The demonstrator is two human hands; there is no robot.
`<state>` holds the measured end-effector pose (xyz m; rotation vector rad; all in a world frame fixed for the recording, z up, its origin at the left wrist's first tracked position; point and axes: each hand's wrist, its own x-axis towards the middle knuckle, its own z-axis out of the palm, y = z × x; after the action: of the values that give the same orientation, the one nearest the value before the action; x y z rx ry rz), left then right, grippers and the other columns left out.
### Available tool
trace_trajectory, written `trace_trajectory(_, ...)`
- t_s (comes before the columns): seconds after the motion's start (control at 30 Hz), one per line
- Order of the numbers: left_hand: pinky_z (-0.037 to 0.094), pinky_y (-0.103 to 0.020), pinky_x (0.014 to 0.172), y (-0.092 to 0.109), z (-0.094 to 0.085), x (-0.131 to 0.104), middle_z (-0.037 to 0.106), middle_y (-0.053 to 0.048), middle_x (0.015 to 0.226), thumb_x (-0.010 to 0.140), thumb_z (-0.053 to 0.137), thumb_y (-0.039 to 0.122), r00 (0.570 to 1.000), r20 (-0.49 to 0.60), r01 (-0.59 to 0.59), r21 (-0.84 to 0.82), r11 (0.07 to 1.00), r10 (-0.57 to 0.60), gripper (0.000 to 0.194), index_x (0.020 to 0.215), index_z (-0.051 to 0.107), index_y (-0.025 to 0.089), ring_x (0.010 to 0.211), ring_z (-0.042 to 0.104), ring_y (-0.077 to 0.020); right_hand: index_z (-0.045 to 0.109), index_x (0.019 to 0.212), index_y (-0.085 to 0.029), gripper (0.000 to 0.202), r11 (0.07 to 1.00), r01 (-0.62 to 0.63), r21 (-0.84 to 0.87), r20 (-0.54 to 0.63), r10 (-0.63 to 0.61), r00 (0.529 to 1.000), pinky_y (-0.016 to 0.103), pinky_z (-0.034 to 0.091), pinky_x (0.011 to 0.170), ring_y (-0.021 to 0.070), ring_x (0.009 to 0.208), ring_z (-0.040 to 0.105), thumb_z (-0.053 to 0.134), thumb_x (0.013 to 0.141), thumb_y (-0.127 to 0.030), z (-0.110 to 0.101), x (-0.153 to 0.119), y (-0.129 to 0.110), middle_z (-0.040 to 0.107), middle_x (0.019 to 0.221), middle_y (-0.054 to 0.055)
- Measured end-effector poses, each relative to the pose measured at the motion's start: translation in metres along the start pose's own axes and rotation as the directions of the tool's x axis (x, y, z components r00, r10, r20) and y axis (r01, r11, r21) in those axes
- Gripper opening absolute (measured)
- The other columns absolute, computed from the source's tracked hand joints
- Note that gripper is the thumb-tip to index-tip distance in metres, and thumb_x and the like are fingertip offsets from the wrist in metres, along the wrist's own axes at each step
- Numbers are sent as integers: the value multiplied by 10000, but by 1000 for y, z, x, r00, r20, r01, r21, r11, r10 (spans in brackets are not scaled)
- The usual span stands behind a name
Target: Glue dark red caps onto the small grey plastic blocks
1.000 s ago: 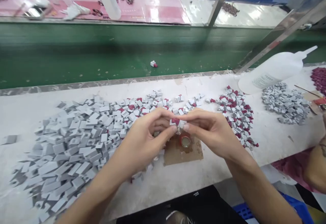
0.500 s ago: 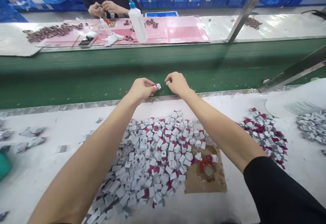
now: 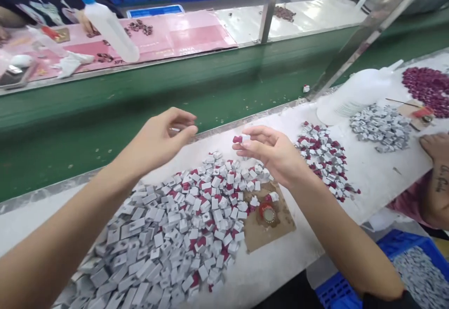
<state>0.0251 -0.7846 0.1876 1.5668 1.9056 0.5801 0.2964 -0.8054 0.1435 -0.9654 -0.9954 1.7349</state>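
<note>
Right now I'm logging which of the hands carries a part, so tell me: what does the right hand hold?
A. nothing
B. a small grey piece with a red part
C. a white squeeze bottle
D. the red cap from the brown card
B: the right hand pinches a small grey-and-red piece at its fingertips, above the pile; the left hand shows nothing clearly held.

The grey pile (image 3: 168, 243) runs off the near edge; a co-worker's hand (image 3: 435, 147) is cut off at right.
</note>
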Motion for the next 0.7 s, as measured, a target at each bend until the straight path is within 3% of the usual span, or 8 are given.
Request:
trace_trajectory(0.1,687,-392,960,27,19,-56,864,-72,1175,989,822,390,942,104,-266,-350,898,320,267,1228,821,271,1051,822,-267,881,1036,-273,390,998,61,-32,-71,-63,996,375,754,878,219,923,872,1112,749,-399,11,-36,-1,885,952,17)
trace_trajectory(0.17,686,-351,885,38,34,-88,863,-47,1085,1018,810,313,918,67,-314,-480,819,391,155,1165,832,271,978,821,-231,904,1022,-281,353,993,77,-86,-82,-84,993,354,756,832,209,860,862,1112,756,-385,17,-55,-4,889,905,15)
trace_trajectory(0.27,660,-306,804,43,50,-123,856,-13,1003,1090,749,263,951,29,-238,-563,792,307,89,1086,838,271,894,811,-185,934,1077,-296,258,972,85,-219,-44,-97,994,332,760,794,224,884,883,1053,859,-366,17,-81,-12,912,970,37)
trace_trajectory(0.4,611,-284,725,37,66,-163,836,15,902,1108,747,292,982,94,-64,-649,758,163,107,1044,830,271,789,768,-159,946,1131,-332,140,877,153,-456,68,-136,988,292,755,815,233,1005,890,939,992,-349,8,-115,-14,906,1115,49)
trace_trajectory(0.57,632,-337,850,20,104,-227,856,-15,1017,1123,732,309,986,133,19,-687,726,99,123,1069,833,264,905,790,-193,926,1256,-392,244,726,203,-657,123,-163,979,261,741,828,205,939,875,899,1026,-315,-10,-169,10,901,1075,23)
trace_trajectory(0.63,637,-345,860,8,113,-248,848,-16,1052,1139,717,317,986,135,15,-653,757,98,120,1180,824,282,926,792,-200,923,1275,-407,273,689,229,-688,144,-179,973,260,742,827,208,932,877,886,1029,-293,-20,-188,19,901,1068,20)
trace_trajectory(0.7,642,-371,889,-9,114,-259,826,-32,1130,1155,685,309,998,16,-42,-520,853,59,200,1330,782,307,987,786,-221,933,1240,-414,257,667,229,-709,115,-210,971,258,742,807,218,929,882,880,1024,-285,-32,-200,24,904,1064,20)
